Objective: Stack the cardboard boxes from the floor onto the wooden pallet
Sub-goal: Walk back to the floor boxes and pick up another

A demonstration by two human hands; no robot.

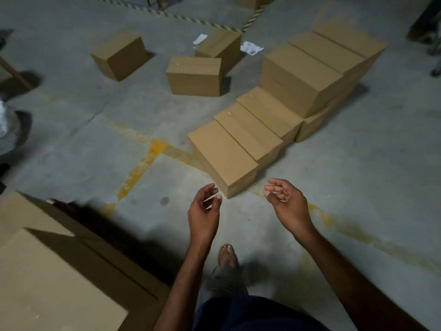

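Lot of plain brown cardboard cartons on a grey concrete floor [71, 144]. Far left, nearest me: stacked cartons [47, 271], faces unmarked, with what they stand on hidden in shadow. Upper left: lone carton [119, 54] on the floor, unmarked. Painted yellow floor line [140, 168], worn, in an angled corner. Centre: one carton [194, 76] flat on the floor, a taped carton [219, 47] tilted just behind it. Two paper scraps [200, 38] beside these, printed, the print too small to read. Black-and-yellow striped tape [202, 20] along the far floor. Right of centre: low row of cartons [245, 139], three side by side, butting against a taller stack [317, 65] at far right. Left hand [204, 211]: empty, fingers loosely curled, thumb and forefinger apart, held in the air just short of the near corner of the low row, touching nothing. Right hand [287, 204]: empty, fingers relaxed and half curled, palm turned inward, hovering beside the same corner, touching nothing. Between the forearms, a sandalled foot [228, 256] on the concrete.
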